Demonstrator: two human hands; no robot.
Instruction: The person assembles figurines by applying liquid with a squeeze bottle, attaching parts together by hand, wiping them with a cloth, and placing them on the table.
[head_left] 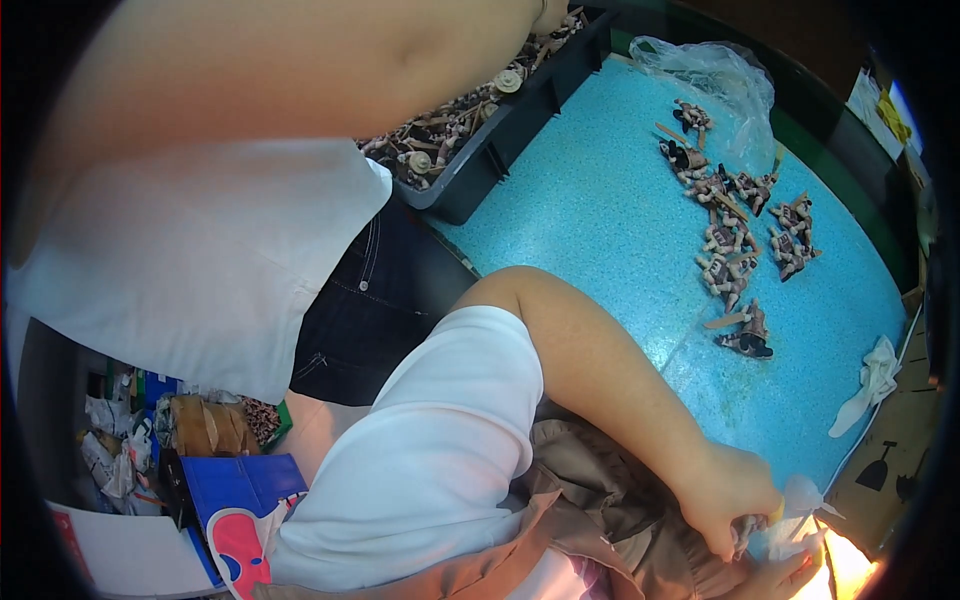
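My left hand point(730, 492), at the end of a white-sleeved arm, is closed, its fingers pinching a small greyish piece point(746, 532) whose kind I cannot make out. Just below it, my right hand point(783, 577) shows only in part at the lower edge. Its fingers are bent against something whitish, with their grip partly hidden. A translucent white crumpled thing point(801, 497) sits beside both hands, close to a bright glow. Farther off on the blue tabletop point(590, 190), several small brown-and-black figures point(728, 238) lie in a loose cluster.
A co-worker in a white shirt point(190, 250) stands at the left, one arm reaching over a dark crate point(480, 180) full of small figures. A clear plastic bag point(715, 80) lies at the far edge, a white glove point(872, 385) at the right. Cardboard point(880, 470) borders the table.
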